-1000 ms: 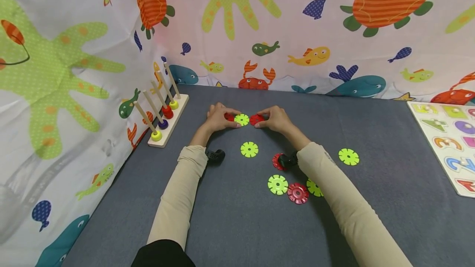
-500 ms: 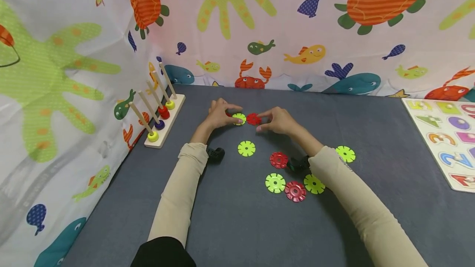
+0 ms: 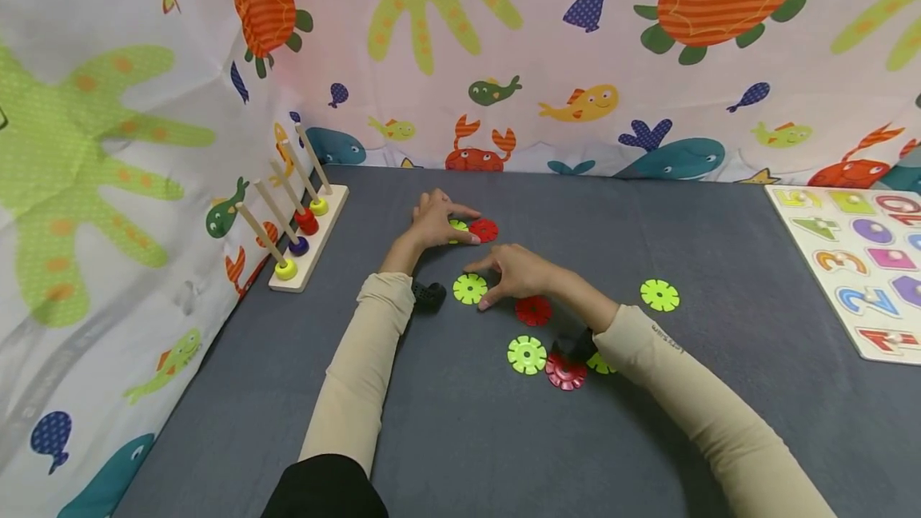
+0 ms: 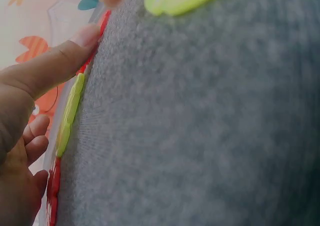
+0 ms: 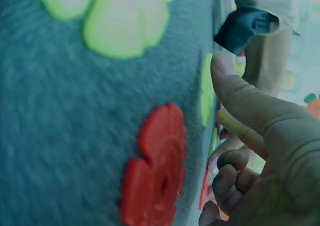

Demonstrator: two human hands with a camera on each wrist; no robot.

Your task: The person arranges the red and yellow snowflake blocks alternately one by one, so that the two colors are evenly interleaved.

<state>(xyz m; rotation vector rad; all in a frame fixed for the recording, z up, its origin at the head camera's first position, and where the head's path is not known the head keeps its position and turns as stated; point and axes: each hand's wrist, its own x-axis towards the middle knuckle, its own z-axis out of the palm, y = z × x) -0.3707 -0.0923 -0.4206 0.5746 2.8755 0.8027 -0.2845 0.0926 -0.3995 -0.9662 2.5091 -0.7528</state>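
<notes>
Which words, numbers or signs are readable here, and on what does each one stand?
"5", on the number board
"4", same board
"3", same board
"2", same board
"1", same board
Reddish characters at the board's right: unclear.
Right sleeve: dark print, too small to read.

Left of your left fingers (image 3: 464,210) stands a wooden peg rack (image 3: 315,245), well right of your right fingers (image 3: 484,264) lies a number board (image 3: 846,240), and beyond both hangs a sea-creature cloth (image 3: 424,118).

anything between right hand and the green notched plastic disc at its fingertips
Nothing visible between the right hand and that green notched plastic disc; a red notched plastic disc lies beside the hand, not between.
</notes>
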